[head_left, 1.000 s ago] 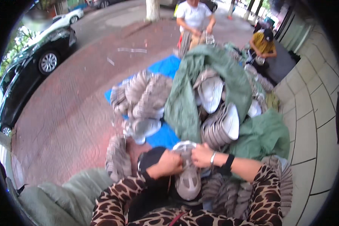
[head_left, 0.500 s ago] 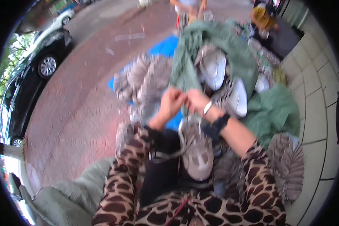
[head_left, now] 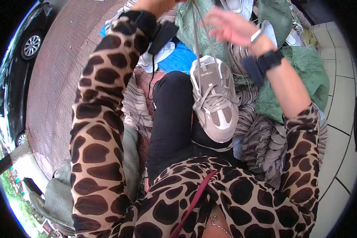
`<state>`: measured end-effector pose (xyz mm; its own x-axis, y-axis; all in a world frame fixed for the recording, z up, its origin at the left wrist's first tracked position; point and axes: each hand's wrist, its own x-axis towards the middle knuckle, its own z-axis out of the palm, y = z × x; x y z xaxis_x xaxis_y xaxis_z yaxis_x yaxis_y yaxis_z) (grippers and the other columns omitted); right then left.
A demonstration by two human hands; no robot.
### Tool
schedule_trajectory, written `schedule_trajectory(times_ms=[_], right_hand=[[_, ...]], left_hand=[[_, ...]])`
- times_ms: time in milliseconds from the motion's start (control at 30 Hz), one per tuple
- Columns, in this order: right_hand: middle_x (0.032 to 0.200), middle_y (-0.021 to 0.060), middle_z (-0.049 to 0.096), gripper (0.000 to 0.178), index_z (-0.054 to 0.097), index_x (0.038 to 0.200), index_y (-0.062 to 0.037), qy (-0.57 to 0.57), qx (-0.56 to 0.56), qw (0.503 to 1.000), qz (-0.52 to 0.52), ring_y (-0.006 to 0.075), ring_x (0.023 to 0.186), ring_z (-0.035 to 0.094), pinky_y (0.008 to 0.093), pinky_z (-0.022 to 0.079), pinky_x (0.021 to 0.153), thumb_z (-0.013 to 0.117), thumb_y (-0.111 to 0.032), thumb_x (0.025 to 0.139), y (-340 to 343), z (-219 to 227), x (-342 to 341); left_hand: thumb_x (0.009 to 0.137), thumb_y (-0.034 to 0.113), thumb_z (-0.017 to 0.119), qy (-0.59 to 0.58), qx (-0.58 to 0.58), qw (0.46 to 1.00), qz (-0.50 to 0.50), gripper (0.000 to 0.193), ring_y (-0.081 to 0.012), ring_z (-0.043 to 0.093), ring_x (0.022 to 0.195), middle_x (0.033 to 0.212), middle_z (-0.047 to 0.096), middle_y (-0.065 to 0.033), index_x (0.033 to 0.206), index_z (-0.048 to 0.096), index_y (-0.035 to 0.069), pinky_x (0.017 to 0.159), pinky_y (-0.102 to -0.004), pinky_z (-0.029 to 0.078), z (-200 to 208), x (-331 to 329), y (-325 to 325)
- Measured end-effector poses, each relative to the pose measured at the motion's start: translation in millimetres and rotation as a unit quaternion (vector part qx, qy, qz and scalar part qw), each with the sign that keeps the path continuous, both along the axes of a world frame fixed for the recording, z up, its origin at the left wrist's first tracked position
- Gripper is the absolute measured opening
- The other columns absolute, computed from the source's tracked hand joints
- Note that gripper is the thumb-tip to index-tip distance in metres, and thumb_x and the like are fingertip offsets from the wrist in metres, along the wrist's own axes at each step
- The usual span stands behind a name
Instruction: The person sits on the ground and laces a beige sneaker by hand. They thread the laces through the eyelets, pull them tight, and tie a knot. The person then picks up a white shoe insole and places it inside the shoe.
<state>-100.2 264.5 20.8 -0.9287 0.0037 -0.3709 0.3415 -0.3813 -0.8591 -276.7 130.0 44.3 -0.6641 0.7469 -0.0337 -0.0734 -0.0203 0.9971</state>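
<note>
A grey-brown sneaker (head_left: 216,107) with mesh panels rests on my black-trousered leg, its toe pointing toward me. Its shoelace (head_left: 196,33) runs up from the shoe in taut strands that meet at the top edge. There my left hand (head_left: 158,6) is partly cut off by the picture's edge; the strands lead to its fingers, which seem closed on them. My right hand (head_left: 234,29) is beside the strands, slightly blurred, with its fingers apart and nothing gripped. Its fingertips are close to the right strand.
Bundles of similar shoe pieces (head_left: 263,142) lie to the right of my leg. Green woven sacking (head_left: 301,75) and a blue sheet (head_left: 178,57) spread beyond. A dark car (head_left: 18,75) stands at the left, past the red paving (head_left: 59,79); pale tiles (head_left: 337,107) border the right.
My hands, earlier together above the shoe, have moved apart and up in the picture. The right hand has opened. The laces are now drawn upward, and the view has tilted closer to my body.
</note>
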Motion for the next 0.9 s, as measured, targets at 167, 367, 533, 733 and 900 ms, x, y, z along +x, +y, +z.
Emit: schedule_trajectory(times_ms=[167, 367, 533, 733, 900], right_hand=[[0.074, 0.0006, 0.063, 0.031, 0.064, 0.095, -0.0042, 0.040, 0.214, 0.967, 0.134, 0.0086, 0.054, 0.060, 0.0236, 0.051, 0.051, 0.051, -0.033, 0.100, -5, 2, 19], [0.089, 0.0114, 0.067, 0.030, 0.059, 0.102, -0.0011, 0.022, 0.111, 0.989, -0.092, 0.0136, 0.059, 0.056, 0.0300, 0.048, 0.055, 0.048, -0.028, 0.101, 12, -14, 8], [0.100, 0.0129, 0.067, 0.036, 0.061, 0.107, 0.0009, 0.086, 0.154, 0.984, -0.011, 0.0192, 0.089, 0.068, 0.0310, 0.056, 0.083, 0.050, -0.033, 0.101, 19, -39, 16], [0.092, 0.0098, 0.066, 0.034, 0.062, 0.103, -0.0010, 0.058, 0.182, 0.978, -0.079, 0.0173, 0.071, 0.068, 0.0281, 0.057, 0.061, 0.046, -0.031, 0.101, 2, -21, 28], [0.093, 0.0031, 0.062, 0.034, 0.066, 0.103, -0.0046, -0.023, 0.281, 0.959, -0.014, 0.0141, 0.066, 0.062, 0.0309, 0.056, 0.062, 0.050, -0.034, 0.100, 20, -3, 29]], left_hand=[[0.095, 0.018, 0.051, 0.092, -0.024, 0.995, -0.010, 0.019, -0.0109, 0.042, 0.047, 0.066, 0.053, -0.0003, 0.081, 0.056, 0.006, 0.043, -0.0260, 0.030, 3, 19, 8], [0.083, 0.028, 0.070, 0.405, -0.192, 0.891, 0.077, 0.025, -0.0155, 0.061, 0.057, 0.066, 0.063, -0.0079, 0.101, 0.066, 0.010, 0.052, -0.0321, 0.048, -59, 142, -88], [0.081, 0.027, 0.073, 0.276, -0.259, 0.922, -0.074, 0.019, -0.0179, 0.056, 0.051, 0.060, 0.059, -0.0065, 0.085, 0.069, 0.009, 0.050, -0.0337, 0.044, -68, 226, -117], [0.085, 0.018, 0.067, -0.244, -0.179, 0.925, -0.231, 0.016, -0.0101, 0.050, 0.054, 0.064, 0.054, 0.0059, 0.080, 0.064, 0.003, 0.049, -0.0273, 0.040, -79, 190, -131], [0.079, 0.018, 0.070, 0.127, -0.268, 0.922, -0.249, 0.018, -0.0152, 0.055, 0.056, 0.062, 0.057, -0.0038, 0.085, 0.061, 0.004, 0.054, -0.0328, 0.043, -69, 199, -143]])
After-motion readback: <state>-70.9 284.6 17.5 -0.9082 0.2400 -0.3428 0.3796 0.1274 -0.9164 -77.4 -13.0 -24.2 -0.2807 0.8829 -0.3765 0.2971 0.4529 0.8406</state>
